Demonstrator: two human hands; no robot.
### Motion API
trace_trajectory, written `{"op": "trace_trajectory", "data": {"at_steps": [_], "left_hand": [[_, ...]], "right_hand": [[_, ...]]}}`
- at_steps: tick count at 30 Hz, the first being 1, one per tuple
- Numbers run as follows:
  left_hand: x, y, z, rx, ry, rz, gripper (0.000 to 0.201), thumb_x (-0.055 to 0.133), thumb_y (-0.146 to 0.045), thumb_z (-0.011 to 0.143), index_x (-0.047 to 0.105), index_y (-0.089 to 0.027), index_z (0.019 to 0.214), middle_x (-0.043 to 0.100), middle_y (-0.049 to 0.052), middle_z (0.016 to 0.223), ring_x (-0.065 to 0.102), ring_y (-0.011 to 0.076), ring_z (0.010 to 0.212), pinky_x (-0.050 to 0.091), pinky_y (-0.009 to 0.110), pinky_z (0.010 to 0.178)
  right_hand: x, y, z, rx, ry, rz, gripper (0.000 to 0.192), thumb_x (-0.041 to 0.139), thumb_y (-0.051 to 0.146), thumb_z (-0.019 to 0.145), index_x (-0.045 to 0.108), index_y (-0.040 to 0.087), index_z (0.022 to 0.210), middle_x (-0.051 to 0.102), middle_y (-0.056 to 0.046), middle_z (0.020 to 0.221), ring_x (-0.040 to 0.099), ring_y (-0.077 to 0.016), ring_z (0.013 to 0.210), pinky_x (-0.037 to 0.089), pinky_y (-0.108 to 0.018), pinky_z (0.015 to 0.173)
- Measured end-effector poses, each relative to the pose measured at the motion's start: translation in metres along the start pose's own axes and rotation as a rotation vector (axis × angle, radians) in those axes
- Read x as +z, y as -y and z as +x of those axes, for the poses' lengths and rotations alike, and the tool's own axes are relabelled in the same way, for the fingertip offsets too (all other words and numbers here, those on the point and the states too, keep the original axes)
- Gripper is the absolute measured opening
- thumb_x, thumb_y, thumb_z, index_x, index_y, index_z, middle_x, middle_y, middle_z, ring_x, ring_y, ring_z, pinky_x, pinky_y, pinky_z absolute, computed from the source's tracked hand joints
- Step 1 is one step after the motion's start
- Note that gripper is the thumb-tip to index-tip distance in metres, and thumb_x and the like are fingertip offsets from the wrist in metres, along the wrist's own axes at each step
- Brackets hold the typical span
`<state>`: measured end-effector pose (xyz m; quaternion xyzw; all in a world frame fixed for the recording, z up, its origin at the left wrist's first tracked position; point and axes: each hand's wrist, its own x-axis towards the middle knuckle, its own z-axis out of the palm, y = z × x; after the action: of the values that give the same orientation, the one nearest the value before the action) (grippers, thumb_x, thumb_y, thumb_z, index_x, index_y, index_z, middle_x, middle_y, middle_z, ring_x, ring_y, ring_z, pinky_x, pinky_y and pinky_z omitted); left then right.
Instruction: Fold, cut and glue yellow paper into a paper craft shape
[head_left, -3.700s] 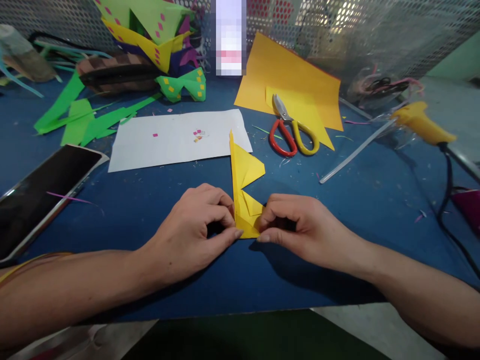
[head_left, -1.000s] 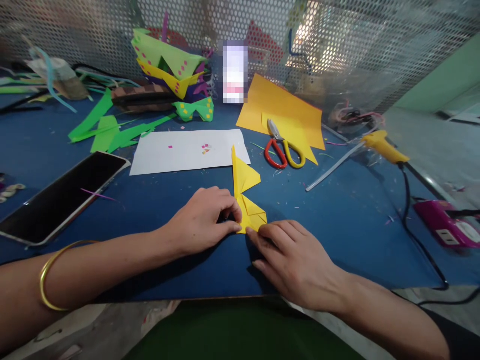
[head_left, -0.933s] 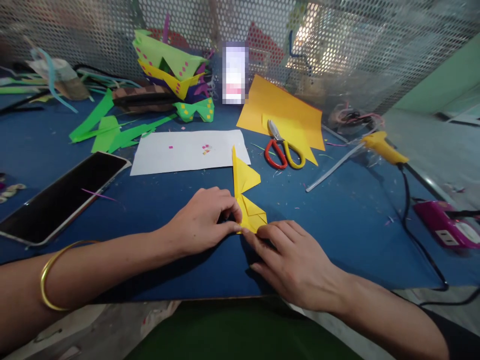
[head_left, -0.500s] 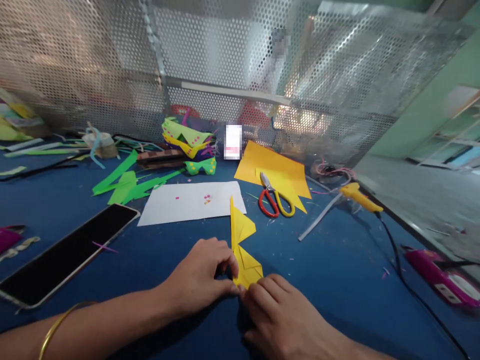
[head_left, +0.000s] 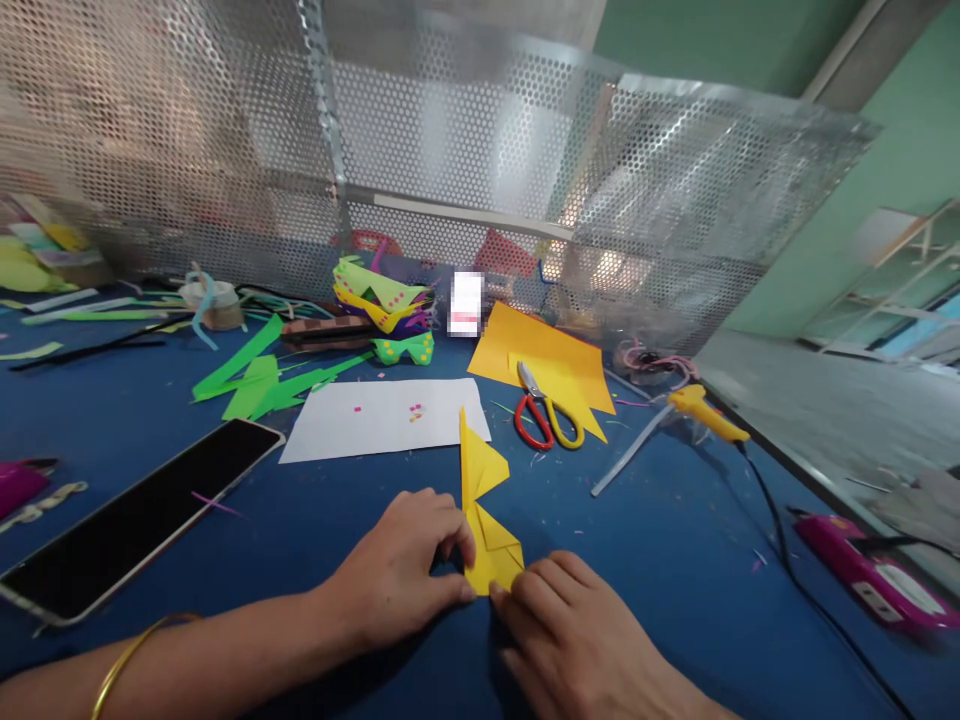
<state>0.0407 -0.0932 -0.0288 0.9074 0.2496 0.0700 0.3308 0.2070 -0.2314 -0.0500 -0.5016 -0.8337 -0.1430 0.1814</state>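
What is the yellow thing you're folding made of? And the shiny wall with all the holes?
The yellow piece looks like thin matte paper: it holds sharp creases and flat folded flaps. The wall looks like sheet metal, silvery and shiny, punched with rows of small round holes; light glints off it.

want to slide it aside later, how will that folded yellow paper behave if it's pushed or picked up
The folded yellow paper is probably very light and would likely skid easily on the blue mat. Its layered creases near the left hand and right hand suggest some stiffness there; the thin upper point may flop or bend.
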Motion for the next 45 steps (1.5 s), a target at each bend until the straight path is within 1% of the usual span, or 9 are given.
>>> {"op": "trace_trajectory", "data": {"at_steps": [5,9,13,17,23,28,36,42,45], "left_hand": [[-0.001,-0.002,0.000,-0.024,0.018,-0.005,0.016,0.075,-0.020,0.066,0.063,-0.021,0.077,0.058,-0.004,0.078,0.050,0.0167,0.081,0.031,0.031,0.074],[-0.001,-0.003,0.000,-0.037,0.016,-0.009,0.015,0.073,-0.019,0.067,0.062,-0.021,0.076,0.058,-0.004,0.077,0.050,0.0167,0.080,0.031,0.031,0.073],[-0.001,-0.002,0.001,-0.029,0.022,-0.017,0.015,0.073,-0.019,0.066,0.062,-0.021,0.077,0.058,-0.004,0.077,0.050,0.0168,0.080,0.031,0.031,0.074],[-0.001,-0.001,0.001,-0.033,0.017,-0.016,0.016,0.073,-0.019,0.066,0.063,-0.021,0.077,0.058,-0.004,0.077,0.050,0.0165,0.079,0.031,0.031,0.074],[-0.001,0.001,0.003,-0.017,0.013,-0.034,0.014,0.072,-0.016,0.066,0.063,-0.021,0.075,0.058,-0.004,0.076,0.051,0.0160,0.079,0.031,0.031,0.074],[0.000,0.002,0.002,-0.020,0.006,-0.033,0.015,0.074,-0.017,0.065,0.064,-0.021,0.076,0.058,-0.004,0.076,0.051,0.0160,0.079,0.031,0.031,0.073],[0.000,0.001,0.001,-0.017,0.017,-0.015,0.016,0.076,-0.021,0.067,0.064,-0.022,0.078,0.059,-0.005,0.077,0.051,0.0163,0.079,0.032,0.031,0.074],[-0.001,0.002,0.002,-0.006,0.038,0.019,0.012,0.073,-0.023,0.070,0.064,-0.022,0.078,0.059,-0.004,0.076,0.050,0.0167,0.078,0.032,0.031,0.072],[-0.002,0.002,0.002,0.002,0.034,0.023,0.011,0.072,-0.024,0.071,0.063,-0.022,0.078,0.060,-0.004,0.077,0.050,0.0172,0.079,0.033,0.031,0.072]], "right_hand": [[0.005,-0.001,-0.011,0.008,-0.110,-0.087,0.022,0.050,0.027,0.094,0.064,0.010,0.097,0.064,-0.002,0.072,0.053,-0.0165,0.065,0.040,-0.032,0.065],[0.006,-0.001,-0.013,0.023,-0.131,-0.080,0.031,0.041,0.029,0.098,0.065,0.011,0.094,0.062,-0.002,0.067,0.053,-0.0159,0.062,0.040,-0.031,0.062],[0.002,-0.001,-0.012,0.073,-0.172,-0.096,0.036,0.036,0.034,0.100,0.064,0.012,0.103,0.063,-0.003,0.070,0.054,-0.0164,0.064,0.040,-0.031,0.062],[0.003,0.001,-0.007,0.030,-0.070,-0.065,0.038,0.045,0.046,0.096,0.063,0.013,0.106,0.063,-0.002,0.075,0.055,-0.0167,0.067,0.042,-0.031,0.064],[0.018,0.005,-0.003,-0.019,0.032,-0.061,0.054,0.064,0.061,0.080,0.061,0.011,0.103,0.061,-0.001,0.076,0.053,-0.0171,0.068,0.044,-0.030,0.063],[0.021,0.007,0.001,-0.032,0.088,-0.058,0.044,0.064,0.056,0.082,0.061,0.014,0.096,0.062,-0.002,0.077,0.053,-0.0171,0.068,0.044,-0.031,0.062],[0.011,0.008,-0.001,0.019,-0.022,-0.084,0.030,0.064,0.046,0.083,0.062,0.016,0.084,0.061,-0.002,0.071,0.053,-0.0175,0.064,0.041,-0.032,0.059],[0.010,0.007,-0.006,0.028,0.055,-0.028,0.024,0.062,0.039,0.086,0.061,0.015,0.090,0.062,-0.003,0.075,0.053,-0.0180,0.067,0.039,-0.033,0.063],[0.004,0.005,-0.008,0.088,0.080,0.017,0.020,0.057,0.034,0.089,0.062,0.016,0.096,0.061,-0.002,0.076,0.053,-0.0179,0.070,0.039,-0.033,0.065]]}}
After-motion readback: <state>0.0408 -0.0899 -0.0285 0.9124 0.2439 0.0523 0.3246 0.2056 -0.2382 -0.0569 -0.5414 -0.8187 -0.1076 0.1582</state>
